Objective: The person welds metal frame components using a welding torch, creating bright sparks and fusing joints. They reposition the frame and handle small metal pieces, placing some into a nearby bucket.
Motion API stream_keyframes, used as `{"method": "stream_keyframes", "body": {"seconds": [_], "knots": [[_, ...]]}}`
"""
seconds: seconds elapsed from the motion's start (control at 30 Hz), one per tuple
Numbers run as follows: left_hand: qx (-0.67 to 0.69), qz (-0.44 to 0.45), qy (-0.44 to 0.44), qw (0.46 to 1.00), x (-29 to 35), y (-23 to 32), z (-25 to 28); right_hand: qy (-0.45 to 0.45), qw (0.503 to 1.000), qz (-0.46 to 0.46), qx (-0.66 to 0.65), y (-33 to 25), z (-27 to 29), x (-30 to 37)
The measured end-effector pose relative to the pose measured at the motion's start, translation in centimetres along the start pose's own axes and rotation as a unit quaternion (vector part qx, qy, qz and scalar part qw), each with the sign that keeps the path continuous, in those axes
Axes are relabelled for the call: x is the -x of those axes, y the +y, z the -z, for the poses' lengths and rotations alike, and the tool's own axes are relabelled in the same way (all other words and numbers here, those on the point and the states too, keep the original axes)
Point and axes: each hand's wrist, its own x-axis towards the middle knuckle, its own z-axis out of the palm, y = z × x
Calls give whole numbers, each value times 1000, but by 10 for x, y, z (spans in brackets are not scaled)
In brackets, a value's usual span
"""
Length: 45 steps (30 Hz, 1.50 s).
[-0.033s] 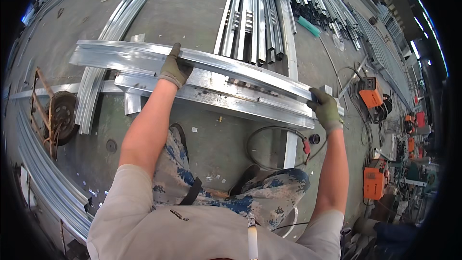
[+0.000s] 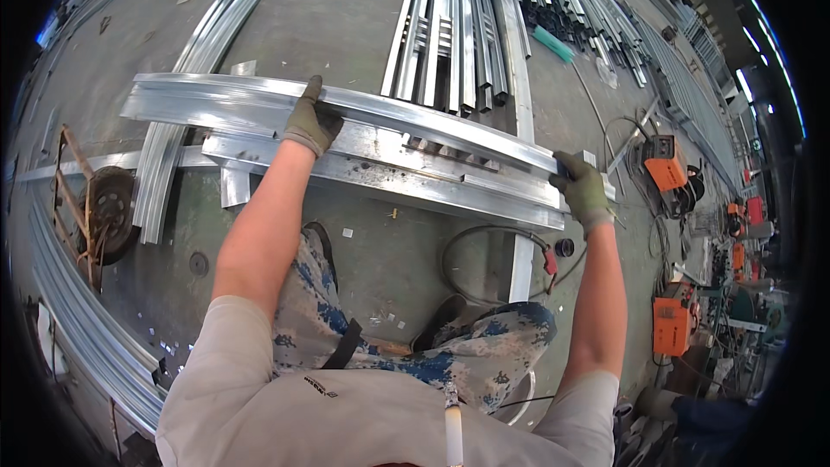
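Note:
A long, shiny galvanised steel channel (image 2: 220, 95) stretches across the view in front of me. My gloved left hand (image 2: 313, 123) grips it left of the middle, with the thumb up over its far edge. At the right end my gloved right hand (image 2: 583, 188) is closed around the same channel. Just nearer to me lies a wider galvanised beam (image 2: 372, 170), partly covered by the channel and my left forearm. The fingers under the channel are hidden, and I cannot tell whether it touches the beam along its length.
Steel profiles (image 2: 186, 95) lie at the left beside a rusty wheeled cart (image 2: 91, 199). Square tubes (image 2: 467, 43) stretch away at the far side. A cable with a red clamp (image 2: 551, 261) loops near my feet. Orange machines (image 2: 664, 164) stand at the right.
The channel and the beam under it sit very slightly further left in view, along with the surroundings. Both hands keep the same hold.

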Motion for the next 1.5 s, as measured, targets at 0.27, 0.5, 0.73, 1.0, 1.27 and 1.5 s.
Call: {"method": "stream_keyframes", "body": {"seconds": [0.27, 0.5, 0.73, 1.0, 1.27, 1.5], "knots": [[-93, 10, 58, 994, -32, 2, -2, 9, 1000, 5, 25, 46, -62, -71], [-99, 53, -2, 994, -53, 12, 16, -39, 998, -54, -15, 55, -83, -89], [-366, 38, 60, 928, -20, -11, -7, -51, 991, -119, -38, 99, -100, -73], [-709, -246, 42, 659, 11, -5, -31, 134, 977, -23, 162, 115, -141, -47], [-846, -413, 24, 336, 3, -3, -3, 152, 985, -32, 77, 65, -150, -13], [-865, -370, 13, 340, -21, -26, -14, 71, 995, -7, 67, 66, -179, 54]]}}
